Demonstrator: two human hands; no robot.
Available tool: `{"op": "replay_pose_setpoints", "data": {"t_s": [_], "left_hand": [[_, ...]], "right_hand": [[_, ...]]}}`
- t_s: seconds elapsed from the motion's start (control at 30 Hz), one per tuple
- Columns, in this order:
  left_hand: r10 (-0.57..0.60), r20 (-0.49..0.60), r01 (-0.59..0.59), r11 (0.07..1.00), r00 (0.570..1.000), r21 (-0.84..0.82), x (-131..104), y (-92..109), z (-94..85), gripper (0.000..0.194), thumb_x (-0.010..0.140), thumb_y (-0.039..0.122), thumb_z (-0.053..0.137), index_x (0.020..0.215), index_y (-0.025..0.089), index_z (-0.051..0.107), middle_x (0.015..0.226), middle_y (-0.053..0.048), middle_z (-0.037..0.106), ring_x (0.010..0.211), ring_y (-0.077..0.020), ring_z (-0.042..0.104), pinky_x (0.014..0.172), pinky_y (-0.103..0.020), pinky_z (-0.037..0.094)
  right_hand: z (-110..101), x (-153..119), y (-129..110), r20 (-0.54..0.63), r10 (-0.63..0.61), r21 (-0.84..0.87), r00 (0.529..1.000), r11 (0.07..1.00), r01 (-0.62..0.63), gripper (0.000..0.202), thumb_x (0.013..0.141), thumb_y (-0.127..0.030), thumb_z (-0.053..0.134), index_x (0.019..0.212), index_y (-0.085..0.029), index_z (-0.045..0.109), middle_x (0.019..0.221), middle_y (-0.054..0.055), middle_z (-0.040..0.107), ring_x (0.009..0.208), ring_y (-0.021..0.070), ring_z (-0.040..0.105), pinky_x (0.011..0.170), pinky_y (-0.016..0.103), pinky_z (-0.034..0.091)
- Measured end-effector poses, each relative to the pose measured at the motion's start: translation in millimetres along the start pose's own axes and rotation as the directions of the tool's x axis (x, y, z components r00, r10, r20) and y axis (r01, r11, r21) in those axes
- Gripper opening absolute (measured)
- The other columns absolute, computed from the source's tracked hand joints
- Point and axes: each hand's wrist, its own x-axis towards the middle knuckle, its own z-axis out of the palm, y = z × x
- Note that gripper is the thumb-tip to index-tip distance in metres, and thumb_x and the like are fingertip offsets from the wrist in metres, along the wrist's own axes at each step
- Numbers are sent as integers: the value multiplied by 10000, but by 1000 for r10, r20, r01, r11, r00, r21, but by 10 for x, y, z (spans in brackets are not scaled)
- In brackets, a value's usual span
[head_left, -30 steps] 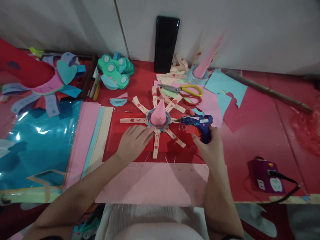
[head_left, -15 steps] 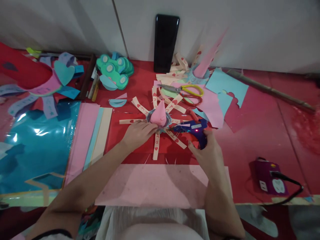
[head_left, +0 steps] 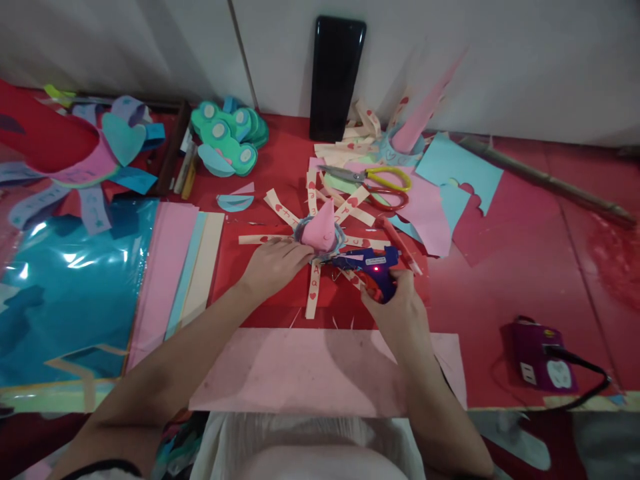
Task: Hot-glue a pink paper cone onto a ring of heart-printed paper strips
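Note:
A pink paper cone (head_left: pixel 320 228) stands inside a blue paper ring (head_left: pixel 336 249), with several cream strips bearing red letters and hearts spread around it. My left hand (head_left: pixel 276 265) is at the ring's lower left, its fingers closed on the ring's near edge. In my right hand (head_left: pixel 397 303) is a blue glue gun (head_left: pixel 385 261) with a small red light lit. Its nozzle points left and reaches the lower side of the ring, over the strips. Whether the nozzle touches the paper cannot be made out.
Scissors (head_left: pixel 387 179) and paper scraps lie behind the ring. A black phone (head_left: pixel 336 80) leans on the wall. Coloured sheets (head_left: pixel 173 267) lie left, a purple power box (head_left: pixel 543 353) with a cable right. A stick (head_left: pixel 545 180) lies at the back right.
My right hand has moved left with the glue gun, bringing its nozzle to the ring's lower edge. My left hand stays at the ring. The view has shifted slightly.

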Motion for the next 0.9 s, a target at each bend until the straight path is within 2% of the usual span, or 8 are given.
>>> {"op": "replay_pose_setpoints", "data": {"t_s": [0.2,0.33,0.6,0.77,0.83,0.9], "left_hand": [[27,-7,-27,999,1000,22,22,0,12,232,883,216,457,711,178,610,606,8,644,571,-121,609,569,-249,413],[28,0,-28,999,1000,19,28,-1,1,237,885,213,454,701,175,597,578,12,624,565,-123,601,558,-254,390],[21,23,-21,1000,1000,-9,1,-11,14,245,894,223,430,738,177,614,610,-3,639,595,-128,611,581,-250,405],[-47,42,48,999,998,-17,-3,34,-61,287,907,306,412,748,173,611,657,-15,664,640,-128,628,609,-243,421],[-81,116,84,996,990,-24,-12,78,-92,319,904,347,413,711,168,594,626,-19,651,618,-132,624,588,-245,409],[-140,280,146,989,950,2,-24,129,-112,324,893,376,426,705,166,584,598,-22,634,584,-143,616,536,-252,379]], "right_hand": [[31,1,-46,-12,17,-25,1000,1000,-18,414,656,-471,536,954,-200,438,864,71,615,666,203,567,540,260,346],[76,-4,-26,-56,-13,-53,998,999,10,416,657,-443,538,982,-199,451,878,64,614,642,187,562,525,247,340],[137,-11,-1,-127,-66,-83,990,995,56,407,679,-486,518,957,-196,457,855,73,614,660,191,569,517,241,338],[144,-8,-13,-145,-65,-74,987,996,55,400,661,-482,518,934,-194,464,859,76,620,671,196,567,509,236,324],[147,-6,-8,-144,-62,-76,988,996,52,407,653,-472,528,943,-193,468,864,79,623,673,199,567,510,237,320],[146,-4,-5,-147,-60,-78,987,996,49,407,649,-461,532,949,-193,470,875,83,624,685,206,571,515,240,320]]}}
